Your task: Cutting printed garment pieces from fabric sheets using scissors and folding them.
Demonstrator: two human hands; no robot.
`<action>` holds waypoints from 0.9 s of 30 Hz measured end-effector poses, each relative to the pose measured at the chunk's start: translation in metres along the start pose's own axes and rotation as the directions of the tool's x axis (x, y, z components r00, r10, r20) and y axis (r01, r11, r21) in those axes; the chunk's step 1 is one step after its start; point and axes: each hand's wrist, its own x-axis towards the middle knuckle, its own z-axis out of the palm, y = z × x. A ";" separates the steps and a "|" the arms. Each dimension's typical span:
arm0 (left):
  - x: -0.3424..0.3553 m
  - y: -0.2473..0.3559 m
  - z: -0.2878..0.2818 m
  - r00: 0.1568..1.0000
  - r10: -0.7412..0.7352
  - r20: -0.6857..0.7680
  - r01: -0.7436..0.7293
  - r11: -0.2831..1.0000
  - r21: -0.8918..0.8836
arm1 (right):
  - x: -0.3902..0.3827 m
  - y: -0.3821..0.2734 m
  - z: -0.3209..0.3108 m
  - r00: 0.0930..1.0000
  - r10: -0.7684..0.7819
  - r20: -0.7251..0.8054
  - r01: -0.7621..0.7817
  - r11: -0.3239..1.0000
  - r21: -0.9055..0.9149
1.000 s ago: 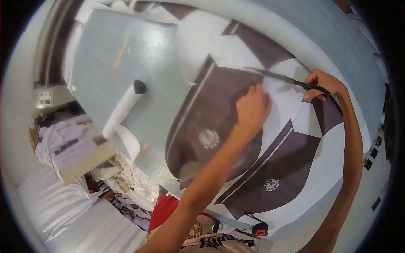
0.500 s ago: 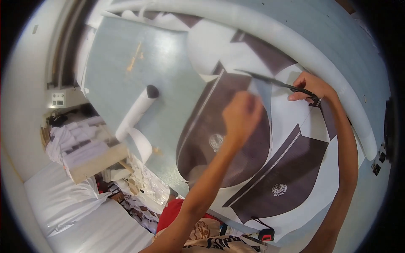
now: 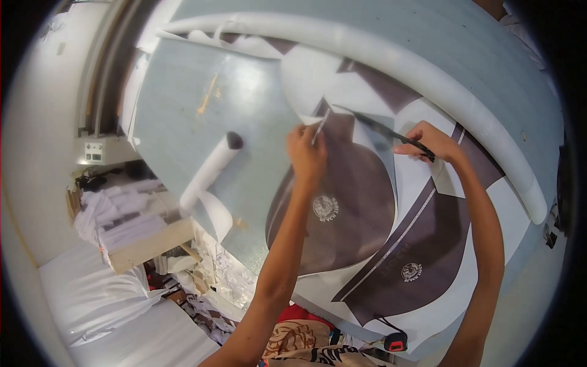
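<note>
A dark brown printed panel [image 3: 351, 226] with a white round emblem lies on the table, its right and lower edges cut round. My left hand [image 3: 306, 153] pinches this panel's upper left edge, beside its pale stripe. In my right hand [image 3: 428, 144] is a pair of long black scissors [image 3: 382, 127], the fingers wrapped round the handles. The scissors' blades point left, over the top of the panel. White printed sheet [image 3: 318, 70] spreads beyond and to the right, carrying a second brown panel [image 3: 422, 238] with a like emblem.
A long white roll [image 3: 391, 55] curves along the far side of the blue-grey table [image 3: 177, 110]. A smaller rolled piece [image 3: 211, 168] lies at the left. Near my body sits a black and red tape measure [image 3: 395, 341]. A crate of folded white cloth [image 3: 137, 248] stands lower left.
My left hand has moved left and taken hold of the panel's upper left edge. My right hand, with the scissors, has shifted a little left and down. The view has tilted slightly.
</note>
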 end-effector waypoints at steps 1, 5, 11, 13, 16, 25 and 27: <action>-0.002 -0.001 0.000 1.000 0.017 -0.005 -0.017 1.000 -0.012 | 0.000 0.000 0.004 1.000 0.003 -0.015 -0.003 1.000 0.008; -0.003 -0.001 -0.002 0.999 0.009 0.044 -0.007 0.999 -0.038 | 0.001 0.004 0.025 0.997 0.009 -0.072 -0.007 0.999 0.032; -0.003 -0.003 -0.013 0.996 0.043 0.074 -0.041 0.999 -0.030 | -0.004 0.001 0.076 0.990 0.043 -0.131 -0.004 0.958 0.288; -0.003 -0.004 -0.014 0.986 -0.023 0.164 0.021 1.000 0.012 | 0.002 0.004 0.087 0.989 0.037 -0.147 0.018 0.933 0.360; -0.008 -0.005 -0.014 0.993 0.045 0.106 -0.045 0.999 -0.005 | 0.001 0.003 0.096 0.985 0.043 -0.165 0.024 0.922 0.386; -0.012 -0.008 -0.014 0.994 0.070 0.084 -0.070 0.998 0.002 | 0.003 -0.003 0.113 0.977 0.058 -0.205 0.046 0.882 0.469; -0.012 -0.011 -0.014 0.993 0.070 0.090 -0.069 0.998 -0.012 | 0.007 -0.005 0.113 0.979 0.060 -0.197 0.043 0.877 0.479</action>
